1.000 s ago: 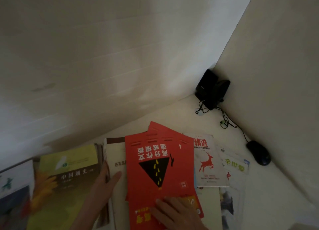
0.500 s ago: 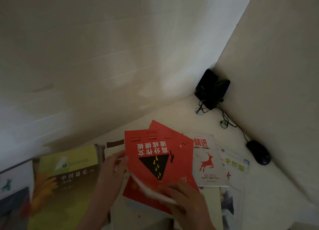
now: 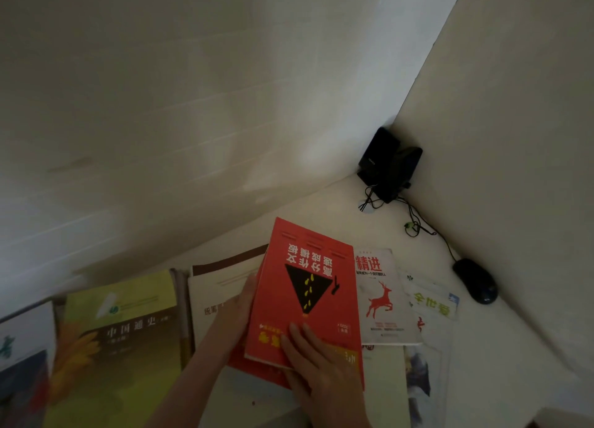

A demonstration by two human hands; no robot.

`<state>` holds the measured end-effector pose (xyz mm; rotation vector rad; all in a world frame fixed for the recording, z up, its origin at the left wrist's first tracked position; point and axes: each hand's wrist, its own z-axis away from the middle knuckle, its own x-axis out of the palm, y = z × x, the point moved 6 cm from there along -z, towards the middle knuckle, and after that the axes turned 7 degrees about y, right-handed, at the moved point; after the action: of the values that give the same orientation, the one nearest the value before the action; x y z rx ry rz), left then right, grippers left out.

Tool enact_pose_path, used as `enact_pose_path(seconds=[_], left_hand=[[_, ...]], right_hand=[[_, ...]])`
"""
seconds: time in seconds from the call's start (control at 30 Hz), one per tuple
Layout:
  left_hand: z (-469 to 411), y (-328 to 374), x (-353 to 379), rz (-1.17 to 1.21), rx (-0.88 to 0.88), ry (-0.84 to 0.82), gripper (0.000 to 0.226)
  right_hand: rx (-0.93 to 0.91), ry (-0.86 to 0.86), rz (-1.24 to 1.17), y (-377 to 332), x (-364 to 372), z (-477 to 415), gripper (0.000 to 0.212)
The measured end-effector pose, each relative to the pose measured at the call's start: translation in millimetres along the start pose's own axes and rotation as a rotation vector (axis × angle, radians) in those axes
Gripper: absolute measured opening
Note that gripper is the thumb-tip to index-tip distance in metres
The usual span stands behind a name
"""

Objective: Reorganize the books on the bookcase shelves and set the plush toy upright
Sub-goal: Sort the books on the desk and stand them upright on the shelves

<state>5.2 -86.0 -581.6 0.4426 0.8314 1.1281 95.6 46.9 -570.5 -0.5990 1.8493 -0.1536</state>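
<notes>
A red book (image 3: pixel 305 283) with a black triangle on its cover sits tilted over a second red book (image 3: pixel 266 376) on the white shelf surface (image 3: pixel 321 209). My left hand (image 3: pixel 238 312) grips its left edge. My right hand (image 3: pixel 318 360) holds its near end, fingers lying on the cover and thumb hidden. Flat to the left lie a white book with a brown band (image 3: pixel 218 286) and a yellow-green book (image 3: pixel 122 331). A white book with a red deer (image 3: pixel 382 299) lies to the right. No plush toy is in view.
Two black speakers (image 3: pixel 389 167) stand in the back corner, with cables trailing to a black mouse (image 3: pixel 475 281) by the right wall. A booklet with green lettering (image 3: pixel 434 305) lies right of the deer book. Another book (image 3: pixel 22 347) shows at the far left.
The red book, lifted and bent half a second ago, now sits squared over the second red book. My left hand moved from the white book to the red book's left edge.
</notes>
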Motion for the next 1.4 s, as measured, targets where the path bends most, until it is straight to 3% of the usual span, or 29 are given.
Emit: enact_pose_path(seconds=[0.1, 0.23, 0.37, 0.43, 0.57, 0.7, 0.8, 0.93, 1.03, 1.07, 1.13, 1.2, 1.27, 1.33, 1.4], left_hand=[[-1, -2, 3, -0.002, 0.032, -0.026, 0.046], [6, 3, -3, -0.022, 0.141, -0.064, 0.049], [26, 44, -3, -0.016, 0.347, -0.120, 0.032], [40, 73, -6, -0.059, 0.481, -0.176, 0.037], [56, 123, -21, -0.182, 0.665, -0.266, 0.028], [61, 157, -24, -0.314, 0.764, -0.293, 0.026], [57, 188, -41, -0.319, 0.848, -0.221, 0.017], [36, 203, -117, 0.376, 0.808, 0.045, 0.024], [41, 155, -106, 0.389, 0.749, 0.053, 0.031], [47, 144, -100, 0.348, 0.758, 0.116, 0.036], [59, 134, -107, 0.343, 0.887, 0.302, 0.080], [53, 119, -132, 0.446, 0.894, 0.446, 0.104], [42, 102, -136, 0.536, 0.761, 0.415, 0.114], [31, 81, -110, 0.588, 0.589, 0.195, 0.127], [32, 65, -86, 0.516, 0.530, 0.078, 0.121]], right_hand=[[-0.030, -0.092, -0.024, -8, 1, 1, 0.048], [-0.043, -0.008, -0.163, 12, -21, -37, 0.036], [-0.228, -0.291, -0.065, 48, -46, -115, 0.106], [-0.325, -0.445, 0.011, 42, -64, -152, 0.114], [-0.481, -0.513, 0.203, 8, -117, -204, 0.065], [-0.303, -0.653, 0.241, 8, -136, -211, 0.052], [-0.172, -0.519, 0.101, 25, -148, -211, 0.044], [0.275, -0.278, -0.498, 73, -150, -192, 0.040], [0.446, -0.027, -0.858, 92, -143, -175, 0.047], [0.481, -0.001, -0.940, 91, -137, -170, 0.048], [0.505, 0.007, -1.018, 83, -124, -162, 0.049], [0.512, 0.027, -1.078, 76, -113, -155, 0.049], [0.525, 0.077, -1.180, 70, -104, -149, 0.048], [0.557, 0.120, -1.291, 65, -93, -144, 0.057], [0.615, 0.150, -1.354, 60, -81, -140, 0.069]])
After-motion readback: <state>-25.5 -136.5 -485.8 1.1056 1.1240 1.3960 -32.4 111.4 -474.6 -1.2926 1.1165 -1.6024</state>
